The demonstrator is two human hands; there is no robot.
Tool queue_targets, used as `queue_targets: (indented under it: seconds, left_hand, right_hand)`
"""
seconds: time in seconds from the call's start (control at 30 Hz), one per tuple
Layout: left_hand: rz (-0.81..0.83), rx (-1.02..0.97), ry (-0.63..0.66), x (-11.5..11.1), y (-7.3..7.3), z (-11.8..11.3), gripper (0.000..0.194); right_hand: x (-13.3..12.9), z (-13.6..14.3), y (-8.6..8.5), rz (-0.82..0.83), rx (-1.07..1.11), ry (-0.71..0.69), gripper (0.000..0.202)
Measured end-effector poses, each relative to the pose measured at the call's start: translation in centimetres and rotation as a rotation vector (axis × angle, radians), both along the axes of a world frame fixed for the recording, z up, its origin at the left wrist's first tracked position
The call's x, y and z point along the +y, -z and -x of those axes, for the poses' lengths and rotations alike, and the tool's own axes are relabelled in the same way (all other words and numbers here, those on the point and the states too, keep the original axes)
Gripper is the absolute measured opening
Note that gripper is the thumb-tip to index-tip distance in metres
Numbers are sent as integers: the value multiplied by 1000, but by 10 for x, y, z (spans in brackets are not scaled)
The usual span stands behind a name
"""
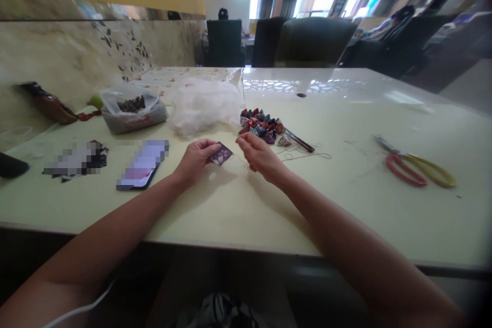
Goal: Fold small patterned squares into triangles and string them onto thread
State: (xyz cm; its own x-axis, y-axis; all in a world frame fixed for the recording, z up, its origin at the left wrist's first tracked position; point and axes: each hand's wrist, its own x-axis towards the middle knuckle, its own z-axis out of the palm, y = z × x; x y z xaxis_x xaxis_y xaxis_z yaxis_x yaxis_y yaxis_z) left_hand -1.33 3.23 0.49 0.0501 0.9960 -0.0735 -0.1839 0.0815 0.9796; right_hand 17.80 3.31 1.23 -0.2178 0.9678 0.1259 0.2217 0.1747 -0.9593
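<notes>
Between the thumb and fingers of my left hand (198, 161) is a small purple patterned fabric square (221, 154), held above the table. My right hand (258, 156) is just to its right, fingertips pinched together; whatever is in the pinch is too small to make out. A thin thread (239, 157) runs from the square's right corner towards my right hand. Beyond my right hand lies a pile of small folded fabric pieces (261, 124) in red, green and purple. A pale fabric piece (284, 141) sits apart from it, near loose thread (307, 156).
Dark-handled tweezers or snips (300, 141) lie beside the pile. Scissors (415, 164) with red and yellow handles rest at the right. Leftward are a phone (144, 164), fabric scraps (79, 159), a bag of dark filling (132, 113), white stuffing (205, 105) and a brown bottle (49, 105).
</notes>
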Motion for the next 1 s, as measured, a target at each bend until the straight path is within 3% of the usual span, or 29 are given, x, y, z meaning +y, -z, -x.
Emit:
queue_targets:
  seconds: [0.1, 0.3, 1.0]
  left_hand:
    - [-17, 22, -10, 0, 1, 1, 34]
    - [-71, 54, -13, -4, 0, -3, 28]
    - [-124, 64, 12, -7, -2, -3, 28]
  right_hand:
    - [1, -2, 0, -118, -11, 61, 13]
    - [-8, 4, -5, -400, -183, 49, 17]
    - [-10, 8, -5, -343, -239, 66, 16]
